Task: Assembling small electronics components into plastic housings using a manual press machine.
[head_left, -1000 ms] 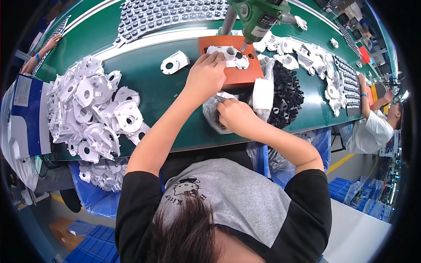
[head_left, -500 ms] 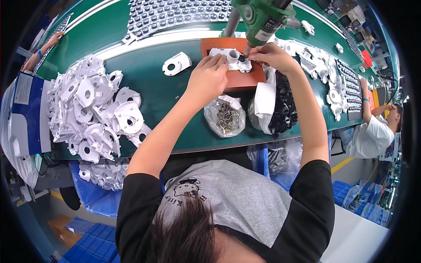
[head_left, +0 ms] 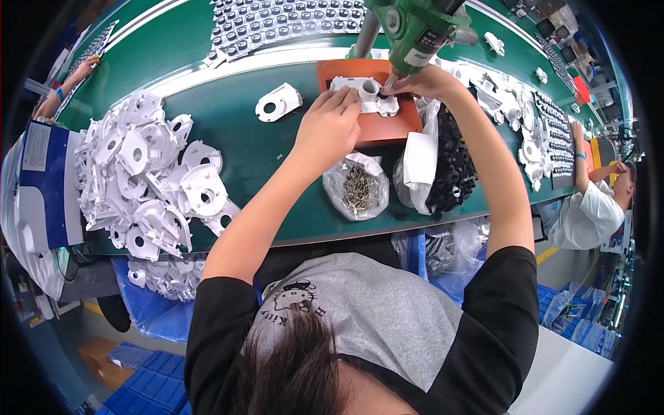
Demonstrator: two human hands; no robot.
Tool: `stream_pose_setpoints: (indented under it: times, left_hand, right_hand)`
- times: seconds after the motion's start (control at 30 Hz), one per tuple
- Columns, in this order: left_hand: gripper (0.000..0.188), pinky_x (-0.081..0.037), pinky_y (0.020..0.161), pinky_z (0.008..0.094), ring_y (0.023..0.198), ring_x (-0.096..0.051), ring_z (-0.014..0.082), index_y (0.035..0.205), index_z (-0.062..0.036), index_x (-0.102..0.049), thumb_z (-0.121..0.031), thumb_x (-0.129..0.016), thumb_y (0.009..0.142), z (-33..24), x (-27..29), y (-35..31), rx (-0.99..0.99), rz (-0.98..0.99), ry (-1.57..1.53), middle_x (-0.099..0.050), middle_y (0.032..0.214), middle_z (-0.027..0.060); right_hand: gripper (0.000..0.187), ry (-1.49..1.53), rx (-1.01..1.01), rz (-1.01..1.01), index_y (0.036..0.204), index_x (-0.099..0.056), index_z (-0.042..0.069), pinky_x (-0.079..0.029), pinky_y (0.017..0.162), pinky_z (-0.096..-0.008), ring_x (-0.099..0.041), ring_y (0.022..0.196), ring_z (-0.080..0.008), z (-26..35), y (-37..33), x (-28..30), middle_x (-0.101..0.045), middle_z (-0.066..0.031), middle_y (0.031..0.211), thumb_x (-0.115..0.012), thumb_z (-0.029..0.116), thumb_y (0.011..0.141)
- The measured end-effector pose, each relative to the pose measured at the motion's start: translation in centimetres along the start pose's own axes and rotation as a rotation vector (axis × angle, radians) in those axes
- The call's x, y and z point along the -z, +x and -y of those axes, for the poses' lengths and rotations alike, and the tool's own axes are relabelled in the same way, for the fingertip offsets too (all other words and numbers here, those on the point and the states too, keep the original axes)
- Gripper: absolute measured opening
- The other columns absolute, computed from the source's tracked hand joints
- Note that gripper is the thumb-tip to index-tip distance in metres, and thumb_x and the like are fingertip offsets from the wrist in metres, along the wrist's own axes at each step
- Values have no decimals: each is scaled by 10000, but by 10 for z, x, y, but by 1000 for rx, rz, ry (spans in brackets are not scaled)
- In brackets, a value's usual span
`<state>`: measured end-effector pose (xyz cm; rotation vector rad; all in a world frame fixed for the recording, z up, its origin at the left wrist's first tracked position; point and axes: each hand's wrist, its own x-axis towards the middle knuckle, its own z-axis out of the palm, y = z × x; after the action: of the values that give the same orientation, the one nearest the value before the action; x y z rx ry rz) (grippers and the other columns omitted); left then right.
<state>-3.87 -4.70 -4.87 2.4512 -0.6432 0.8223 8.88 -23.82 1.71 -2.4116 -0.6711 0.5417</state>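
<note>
While the left hand (head_left: 330, 128) pressed down on the white plastic part (head_left: 365, 95), its fingers lay curled over the part's near edge, pinning it flat on the orange mat (head_left: 387, 124). The part sat in the middle of that mat, right under the green power screwdriver (head_left: 415, 29) hanging above the bench. And there was the right hand (head_left: 423, 79), fingers bunched together at the tool's tip, touching the part's far right corner; whether they pinched a screw, I could not tell.

Just below the mat, a clear plastic bag of small screws (head_left: 358, 188) lay open on the green bench (head_left: 277, 180). Beside it on the right stood a second clear bag of black rings (head_left: 449, 166), a plain white rectangular label (head_left: 419, 158) stuck to its front. Off to the left, a big heap of white plastic housings (head_left: 149, 176) covered the bench, and one loose housing (head_left: 278, 102) rested alone between heap and mat. At the far left edge hung a blue and white package (head_left: 41, 176), tall and rectangular. Along the top, a sheet of small grey parts (head_left: 283, 24) ran in tidy rows. More white parts (head_left: 515, 104) were strewn to the right, near a co-worker in a white shirt (head_left: 588, 214).
</note>
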Motion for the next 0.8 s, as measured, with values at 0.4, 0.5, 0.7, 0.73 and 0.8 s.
stream_pose_setpoints:
  times: [0.4,0.5,0.7,0.73,0.8]
  left_hand:
    - [234,-425,957,416,1061,-569,308,948,29,-596,-53,-569,730,0,-1,-4,20,-10,-6,-610,1093,170]
    - [231,-435,949,419,1058,-571,313,954,18,-602,-42,-571,733,1,2,-7,29,2,3,-610,1108,161]
    - [234,-450,934,405,1053,-578,300,951,12,-602,-35,-577,724,-3,3,0,-3,16,41,-612,1105,159]
    - [233,-452,931,405,1051,-579,301,952,11,-602,-36,-577,725,-2,7,-3,3,26,53,-610,1108,160]
    - [235,-454,929,405,1043,-581,309,958,8,-600,-41,-579,729,1,0,-4,-6,42,61,-605,1115,166]
  right_hand:
    - [227,-407,459,-659,838,-667,67,-463,517,-272,-583,576,-157,-20,68,172,-633,-43,698,-715,271,751]
    - [221,-626,595,-1062,842,-671,72,-469,518,-287,-579,566,-164,-15,11,185,-633,-45,694,-712,273,759]
    - [211,-1027,775,-1732,849,-678,81,-481,518,-313,-574,548,-177,42,-189,85,-633,-50,686,-708,275,771]
    - [224,-152,927,-1386,668,-563,108,-399,759,-394,-560,568,-205,39,-198,32,-556,-27,626,-635,289,779]
    - [381,648,780,-957,457,-393,110,-228,1030,-480,-554,647,-245,-3,-227,-42,-479,-10,549,-516,319,750]
